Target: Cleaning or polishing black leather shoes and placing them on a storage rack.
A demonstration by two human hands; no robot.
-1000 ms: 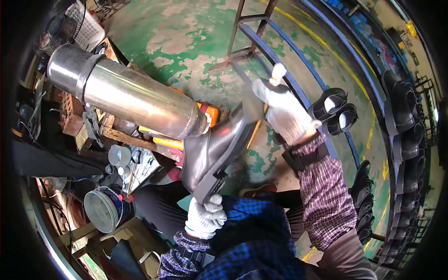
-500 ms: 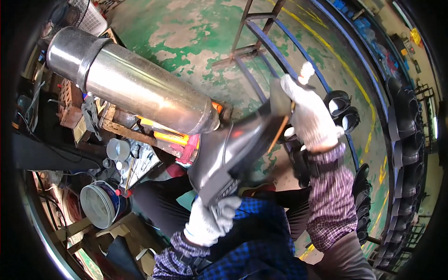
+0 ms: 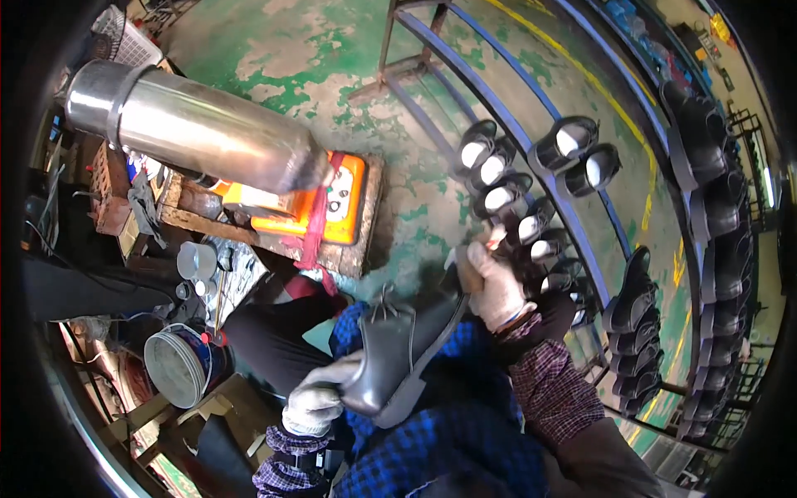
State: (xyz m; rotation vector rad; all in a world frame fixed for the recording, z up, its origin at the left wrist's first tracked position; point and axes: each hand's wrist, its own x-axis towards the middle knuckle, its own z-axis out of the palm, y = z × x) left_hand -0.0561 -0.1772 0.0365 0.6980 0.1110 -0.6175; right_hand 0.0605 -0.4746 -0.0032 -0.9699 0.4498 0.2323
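Note:
A black lace-up shoe (image 3: 383,353) is held over my lap, its heel towards me and its toe pointing away to the right. My left hand (image 3: 315,405), in a white knitted glove, is closed on the heel end. At the toe is my right hand (image 3: 501,292), also gloved, with its fingers curled. A small pale piece (image 3: 496,237) shows at its fingertips and a greyish patch lies between it and the toe; I cannot make out what they are. The lace bow (image 3: 386,305) sits on top of the shoe.
Ahead to the left, a shiny metal cylinder (image 3: 212,124) extends over an orange device (image 3: 344,203) tied with red cloth. Blue-railed racks (image 3: 465,66) on the right carry several black shoes (image 3: 564,143). A bucket (image 3: 176,365) and small cups (image 3: 197,261) stand at my left.
The shoe has come down closer to my lap and turned. My right hand has moved down and towards me. The orange device and more rack shoes now show.

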